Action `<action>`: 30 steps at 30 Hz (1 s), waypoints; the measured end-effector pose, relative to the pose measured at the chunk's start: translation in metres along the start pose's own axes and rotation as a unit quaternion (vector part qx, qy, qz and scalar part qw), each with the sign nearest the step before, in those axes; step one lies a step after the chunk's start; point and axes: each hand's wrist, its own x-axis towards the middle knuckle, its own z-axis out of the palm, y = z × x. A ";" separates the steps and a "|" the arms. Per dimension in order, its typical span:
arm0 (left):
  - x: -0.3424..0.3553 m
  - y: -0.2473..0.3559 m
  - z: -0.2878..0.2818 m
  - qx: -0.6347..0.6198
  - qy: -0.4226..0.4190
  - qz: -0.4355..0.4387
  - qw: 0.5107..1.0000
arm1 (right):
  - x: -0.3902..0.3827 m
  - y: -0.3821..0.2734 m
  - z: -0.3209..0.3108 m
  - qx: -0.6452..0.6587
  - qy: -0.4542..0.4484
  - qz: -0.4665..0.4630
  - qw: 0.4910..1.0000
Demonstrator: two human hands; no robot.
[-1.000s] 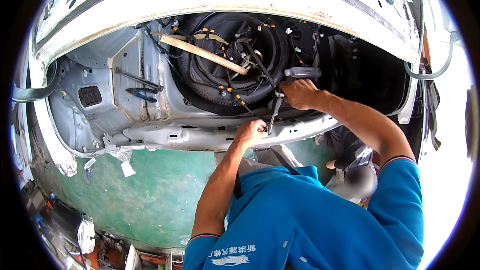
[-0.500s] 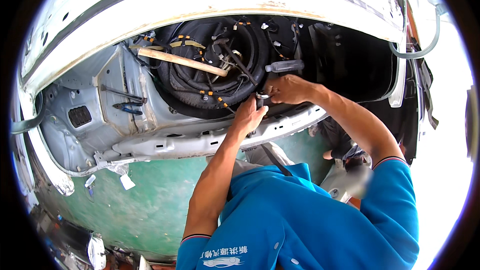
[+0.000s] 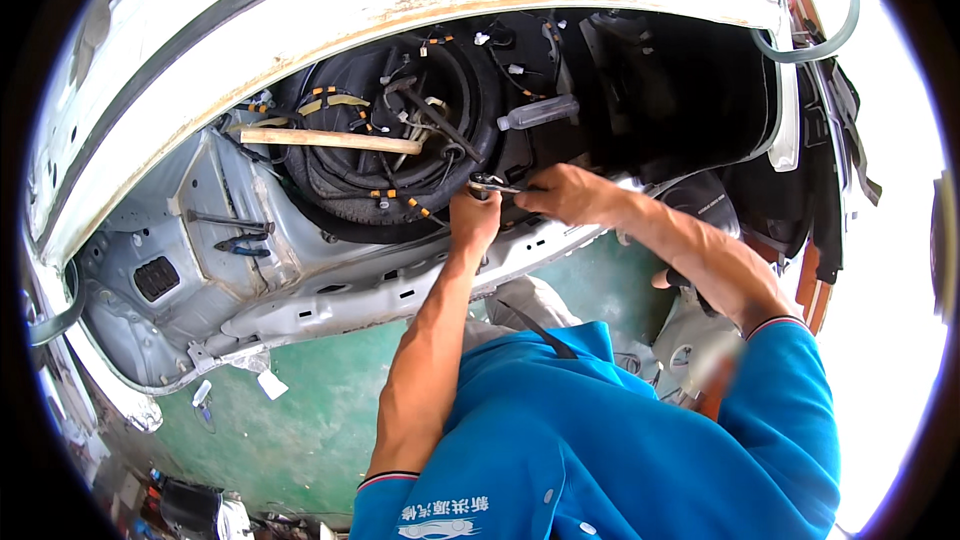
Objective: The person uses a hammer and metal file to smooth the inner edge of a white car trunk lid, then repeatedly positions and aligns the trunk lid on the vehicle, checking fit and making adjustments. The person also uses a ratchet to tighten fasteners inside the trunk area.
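Looks like they're adjusting the silver metal ratchet-style wrench (image 3: pixel 494 186) by the black rubber tyre (image 3: pixel 487 100): right hand (image 3: pixel 562 195) pinching its handle, left hand (image 3: pixel 473 216) curled, grip partly hidden. Next probably needs steadiness.

Left grip (image 3: pixel 475 218) curled atop a raised forearm (image 3: pixel 428 355); right grip (image 3: pixel 566 194) just beside it, arm (image 3: pixel 690 245) aslant from the right
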 end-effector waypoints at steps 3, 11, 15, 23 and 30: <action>-0.006 0.042 -0.017 -0.051 -0.100 -0.118 0.987 | -0.004 -0.012 0.018 0.047 0.062 0.100 0.992; 0.000 0.058 -0.024 -0.058 -0.025 -0.089 0.994 | 0.026 0.015 -0.001 0.436 -0.146 0.139 0.877; 0.006 0.052 -0.025 -0.077 -0.097 -0.059 0.991 | 0.016 0.014 0.030 0.499 -0.010 0.107 0.860; 0.009 0.034 -0.037 -0.080 -0.177 -0.022 0.981 | 0.008 -0.012 0.011 0.216 0.040 0.107 0.970; -0.003 0.090 -0.049 -0.017 -0.126 -0.024 0.992 | 0.003 -0.018 -0.027 0.211 0.017 0.047 0.976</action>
